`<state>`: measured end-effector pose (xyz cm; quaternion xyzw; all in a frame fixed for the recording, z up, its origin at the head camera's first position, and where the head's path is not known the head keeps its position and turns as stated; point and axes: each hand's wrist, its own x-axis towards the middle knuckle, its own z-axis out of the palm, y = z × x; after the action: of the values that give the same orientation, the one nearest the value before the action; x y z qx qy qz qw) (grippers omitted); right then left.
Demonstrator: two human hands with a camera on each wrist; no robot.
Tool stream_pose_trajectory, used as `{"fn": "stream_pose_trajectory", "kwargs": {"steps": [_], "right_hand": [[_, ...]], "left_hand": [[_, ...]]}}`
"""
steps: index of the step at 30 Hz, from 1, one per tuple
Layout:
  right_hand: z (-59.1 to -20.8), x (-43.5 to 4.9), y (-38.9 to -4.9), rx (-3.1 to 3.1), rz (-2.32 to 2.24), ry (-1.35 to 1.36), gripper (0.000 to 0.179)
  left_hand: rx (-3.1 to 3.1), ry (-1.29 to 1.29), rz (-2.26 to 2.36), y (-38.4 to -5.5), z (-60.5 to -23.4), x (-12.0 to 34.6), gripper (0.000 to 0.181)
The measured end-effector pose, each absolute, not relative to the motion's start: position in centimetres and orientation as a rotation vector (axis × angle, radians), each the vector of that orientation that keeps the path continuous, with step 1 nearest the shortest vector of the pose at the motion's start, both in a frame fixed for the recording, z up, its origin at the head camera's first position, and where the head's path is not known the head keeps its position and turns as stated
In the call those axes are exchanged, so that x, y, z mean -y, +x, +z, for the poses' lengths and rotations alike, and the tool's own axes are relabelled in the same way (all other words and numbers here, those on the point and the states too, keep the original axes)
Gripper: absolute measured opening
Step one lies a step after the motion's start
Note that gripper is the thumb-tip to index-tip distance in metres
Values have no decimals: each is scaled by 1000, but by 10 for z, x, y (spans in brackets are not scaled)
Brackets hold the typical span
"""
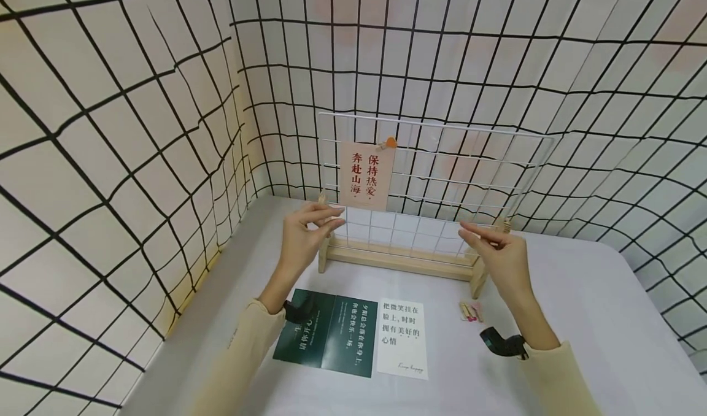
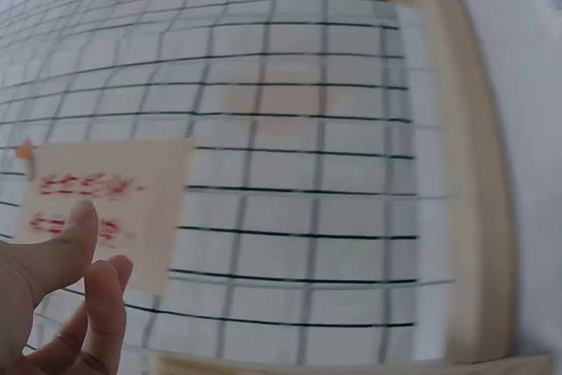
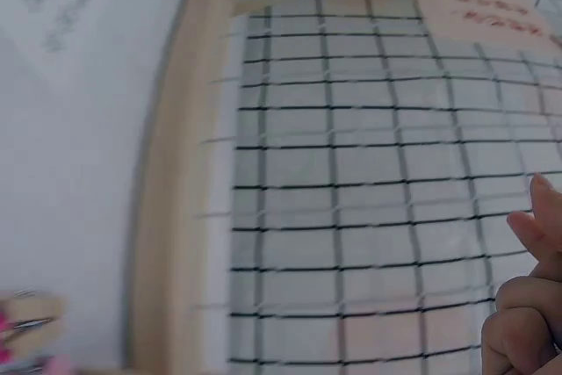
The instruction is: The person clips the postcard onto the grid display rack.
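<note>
A white wire grid panel [image 1: 436, 121] stands upright in a wooden base [image 1: 397, 261]. Near its left side hangs a pink card [image 1: 364, 177] with red characters, held at its top right corner by a clip with an orange round end [image 1: 391, 142]. My left hand [image 1: 306, 235] hovers before the panel's lower left, thumb and fingertips close together with nothing between them; in the left wrist view it overlaps the pink card [image 2: 154, 182]. Opposite, my right hand [image 1: 502, 256] is raised before the lower right of the panel, its thumb and forefinger also close together and holding nothing.
On the white table in front of the stand lie two dark green cards [image 1: 349, 336] and a white card [image 1: 402, 339] with printed text. Several small clips [image 1: 471, 311] are bunched right of them. Black wire mesh walls [image 1: 166, 158] enclose the table's left and back.
</note>
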<state>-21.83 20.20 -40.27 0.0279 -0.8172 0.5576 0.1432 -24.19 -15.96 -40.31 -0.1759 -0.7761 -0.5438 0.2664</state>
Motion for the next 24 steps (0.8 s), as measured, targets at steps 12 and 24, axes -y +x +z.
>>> {"fn": "stream_pose_trajectory", "kwargs": {"steps": [12, 24], "right_hand": [[-497, -260, -178, 2649, 1463, -229, 44], [-538, -279, -167, 2687, 1535, -371, 51]], "left_hand": [[2793, -552, -1229, -219, -489, 133, 29], [2874, -727, -1250, -217, -520, 108, 36]]}}
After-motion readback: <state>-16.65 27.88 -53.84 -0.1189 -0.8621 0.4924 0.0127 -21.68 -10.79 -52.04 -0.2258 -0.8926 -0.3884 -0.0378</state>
